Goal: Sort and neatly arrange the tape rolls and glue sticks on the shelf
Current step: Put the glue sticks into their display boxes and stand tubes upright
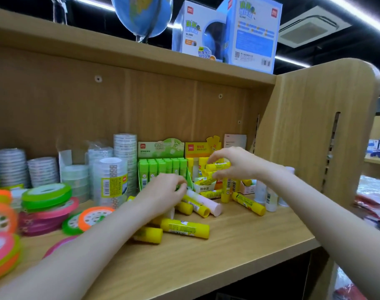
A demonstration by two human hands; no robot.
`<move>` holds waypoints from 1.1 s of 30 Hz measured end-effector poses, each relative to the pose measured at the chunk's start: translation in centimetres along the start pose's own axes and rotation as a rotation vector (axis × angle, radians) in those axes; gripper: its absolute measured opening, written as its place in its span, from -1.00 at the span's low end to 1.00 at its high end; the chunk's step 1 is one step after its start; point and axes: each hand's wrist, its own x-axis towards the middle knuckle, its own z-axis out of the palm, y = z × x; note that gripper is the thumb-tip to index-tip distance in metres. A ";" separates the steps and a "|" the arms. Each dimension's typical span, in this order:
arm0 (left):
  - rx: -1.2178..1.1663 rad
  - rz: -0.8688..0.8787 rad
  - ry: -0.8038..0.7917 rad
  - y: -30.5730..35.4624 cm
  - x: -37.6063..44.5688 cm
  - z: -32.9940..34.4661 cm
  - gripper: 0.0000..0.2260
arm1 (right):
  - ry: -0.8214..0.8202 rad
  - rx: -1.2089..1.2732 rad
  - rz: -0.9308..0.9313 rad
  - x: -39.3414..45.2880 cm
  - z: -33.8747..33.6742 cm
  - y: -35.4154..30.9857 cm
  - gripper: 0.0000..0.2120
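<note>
Green glue sticks (163, 167) stand upright in their green box (161, 148). My right hand (232, 163) pinches a yellow glue stick (217, 166) above the yellow box (203, 148); my left hand (165, 191) curls among loose sticks (184, 228) on the shelf (228, 245), grasp unclear.

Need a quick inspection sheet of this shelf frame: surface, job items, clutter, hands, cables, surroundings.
Surface: wooden shelf, board above it.
Job's things: loose yellow glue sticks lying scattered; green glue sticks upright in display box; clear tape stacks; coloured tape rolls piled at left.
Clutter: white bottles at right.
Hands: right hand pinches a yellow stick; left hand grips something green.
Cables: nothing seen.
Surroundings: globe, globe boxes on top.
</note>
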 end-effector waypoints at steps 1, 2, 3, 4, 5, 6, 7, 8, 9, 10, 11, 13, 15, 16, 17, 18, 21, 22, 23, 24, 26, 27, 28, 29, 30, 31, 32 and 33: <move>0.004 -0.010 -0.008 -0.4 0.0 0.3 -0.73 | -0.039 -0.070 0.009 0.8 0.6 -0.4 -0.63; 0.009 -0.016 -0.017 -0.7 0.1 0.5 -0.72 | -0.068 -0.162 0.020 1.5 1.1 -0.6 -0.64; 0.013 -0.020 -0.019 -0.9 0.2 0.7 -0.72 | -0.089 -0.243 0.026 2.2 1.6 -0.8 -0.67; 0.013 -0.019 -0.013 -1.1 0.4 0.9 -0.72 | -0.099 -0.290 0.027 2.6 2.0 -0.8 -0.70; 0.011 -0.016 -0.007 -1.3 0.5 1.1 -0.71 | -0.099 -0.299 0.024 3.0 2.3 -0.7 -0.73; 0.015 -0.012 -0.005 -1.4 0.7 1.2 -0.71 | -0.084 -0.268 0.023 3.2 2.4 -0.5 -0.76; 0.023 -0.009 -0.006 -1.5 0.7 1.3 -0.70 | -0.043 -0.199 0.027 3.3 2.4 -0.3 -0.79; 0.031 -0.005 -0.005 -1.6 0.7 1.4 -0.70 | 0.025 -0.105 0.037 3.3 2.2 -0.1 -0.81; 0.037 -0.004 -0.002 -1.6 0.7 1.5 -0.70 | 0.106 -0.012 0.050 3.4 1.9 0.1 -0.82; 0.041 -0.006 -0.001 -1.6 0.7 1.5 -0.69 | 0.176 0.059 0.063 3.5 1.5 0.3 -0.84; 0.037 -0.012 -0.001 -1.5 0.7 1.3 -0.69 | 0.223 0.103 0.073 3.7 1.2 0.3 -0.85; 0.002 -0.024 -0.008 -1.1 0.5 0.3 -0.70 | 0.251 0.125 0.091 4.0 0.9 0.3 -0.86; -0.098 -0.036 -0.082 0.1 0.0 -1.1 -0.70 | 0.251 0.115 0.110 4.2 1.0 0.2 -0.87; -0.151 -0.051 -0.155 0.9 -0.3 -1.6 -0.67 | 0.246 0.119 0.121 4.2 1.1 0.2 -0.88; -0.146 -0.065 -0.239 1.7 -0.7 -1.7 -0.61 | 0.237 0.129 0.132 4.3 1.1 0.2 -0.88; -0.062 -0.059 -0.317 2.3 -1.1 -1.3 -0.51 | 0.222 0.145 0.144 4.3 1.2 0.2 -0.89; 0.216 0.010 -0.375 3.1 -2.5 0.3 -0.35 | 0.180 0.200 0.157 4.2 1.3 0.3 -0.90; 0.245 0.011 -0.342 2.9 -2.6 0.7 -0.41 | 0.180 0.214 0.154 4.2 1.3 0.4 -0.91; 0.261 0.002 -0.293 2.7 -2.5 1.1 -0.49 | 0.183 0.223 0.151 4.1 1.3 0.5 -0.92; 0.276 -0.004 -0.238 2.5 -2.3 1.1 -0.55 | 0.187 0.230 0.150 4.0 1.3 0.7 -0.92; 0.306 -0.015 -0.149 2.0 -1.7 1.0 -0.63 | 0.205 0.238 0.155 3.9 1.2 1.0 -0.91; 0.327 -0.014 -0.109 1.7 -1.5 0.9 -0.66 | 0.222 0.245 0.159 3.8 1.1 1.2 -0.90; 0.353 -0.007 -0.059 1.4 -1.2 0.8 -0.69 | 0.240 0.254 0.165 3.9 1.0 1.3 -0.90; 0.362 -0.003 -0.003 1.1 -0.9 0.7 -0.70 | 0.255 0.262 0.171 4.0 0.9 1.4 -0.90; 0.348 -0.001 0.049 0.9 -0.7 0.6 -0.71 | 0.262 0.267 0.176 4.2 0.9 1.5 -0.90; 0.288 0.001 0.079 0.8 -0.6 0.5 -0.71 | 0.258 0.268 0.182 4.4 1.0 1.5 -0.89; 0.201 0.018 0.070 0.9 -0.5 0.4 -0.69 | 0.250 0.263 0.187 4.7 1.1 1.5 -0.88; 0.114 0.047 0.019 1.0 -0.5 0.4 -0.66 | 0.240 0.247 0.189 5.1 1.2 1.5 -0.88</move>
